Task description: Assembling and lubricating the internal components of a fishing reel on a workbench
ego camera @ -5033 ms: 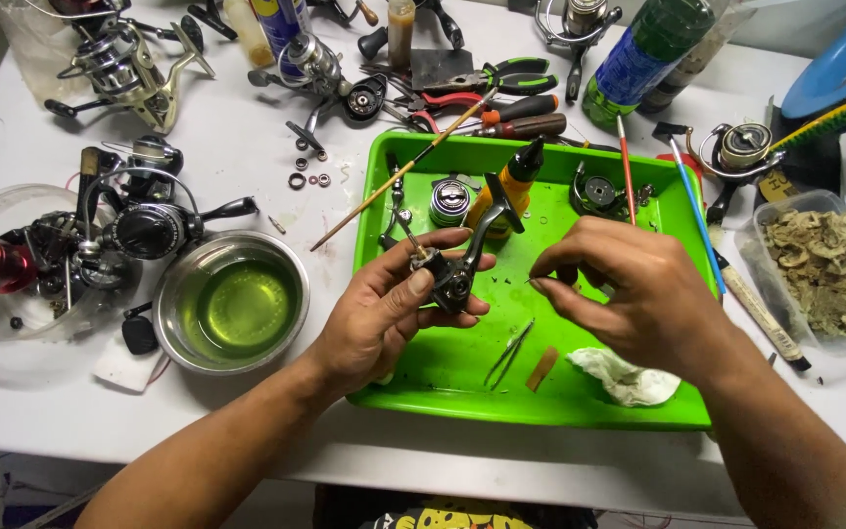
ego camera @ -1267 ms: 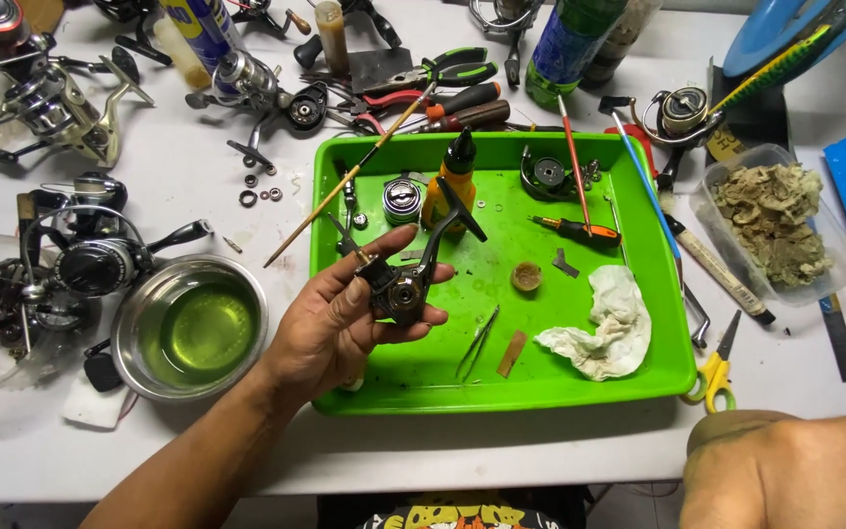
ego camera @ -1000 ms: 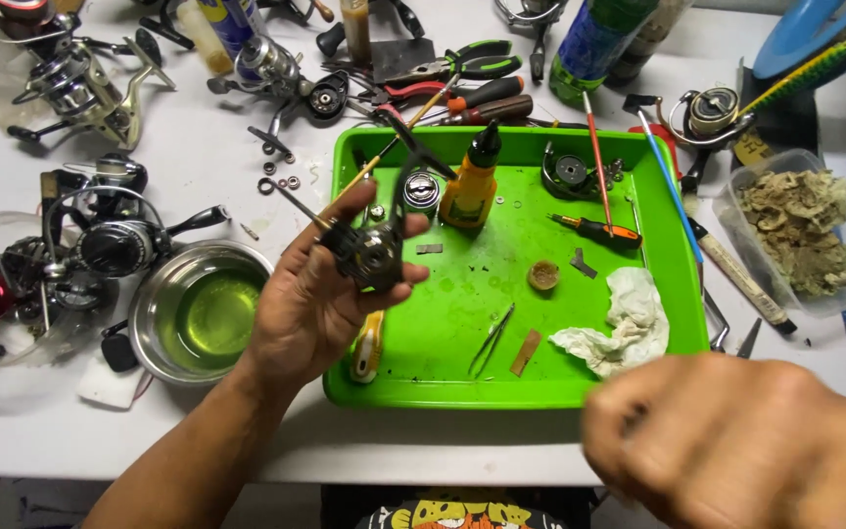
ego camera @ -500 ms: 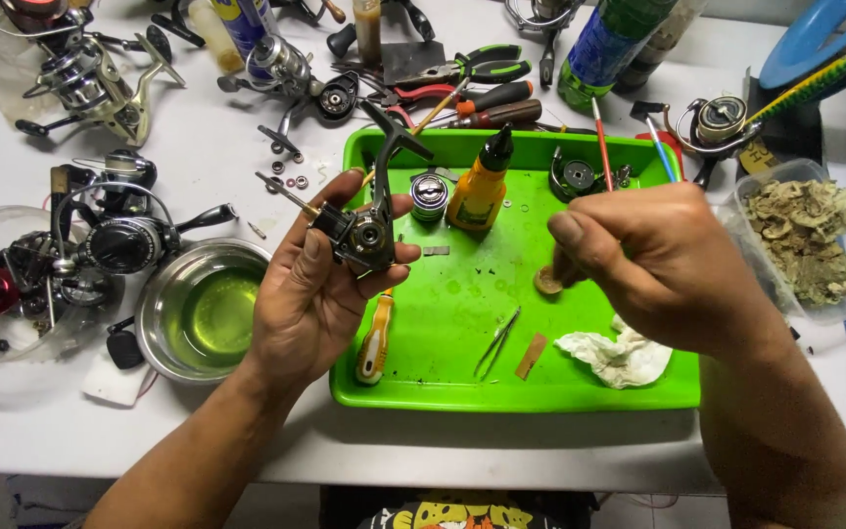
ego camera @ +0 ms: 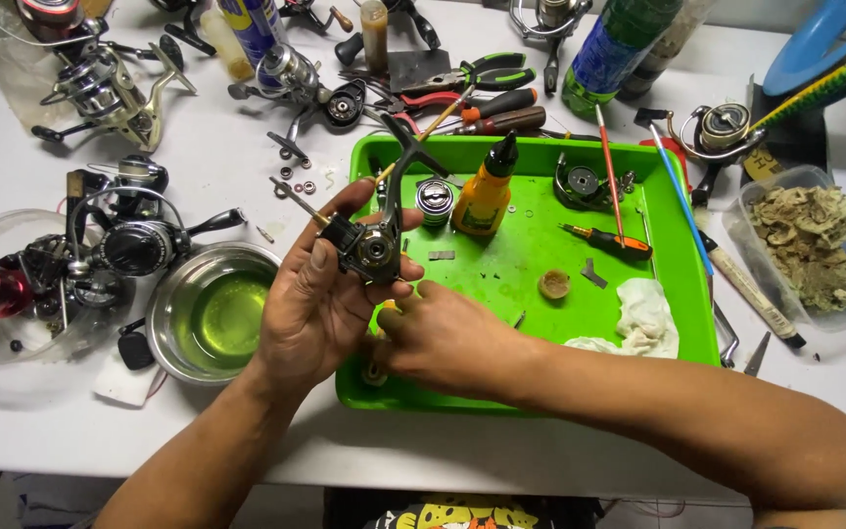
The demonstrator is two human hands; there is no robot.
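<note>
My left hand [ego camera: 320, 299] is raised over the left edge of the green tray [ego camera: 526, 260] and grips a dark fishing reel body [ego camera: 372, 245], whose black arm points up and whose thin shaft sticks out to the left. My right hand [ego camera: 447, 338] reaches across the tray's lower left corner, just below the reel. Its fingers curl over a yellow-handled tool [ego camera: 376, 372] that lies there; only the tool's ends show. An orange oil bottle [ego camera: 485, 191] stands behind the reel.
In the tray lie a small screwdriver [ego camera: 604, 238], a white rag [ego camera: 638, 318], a reel part [ego camera: 580, 181] and a round cap [ego camera: 553, 284]. A steel bowl of green liquid [ego camera: 210, 313] and several reels [ego camera: 129, 240] sit left. Pliers [ego camera: 472, 78] lie behind, a plastic tub [ego camera: 810, 245] right.
My right hand came back into view, crossed the tray and dropped to the yellow-handled tool at its lower left. The left hand kept hold of the reel body and raised it slightly.
</note>
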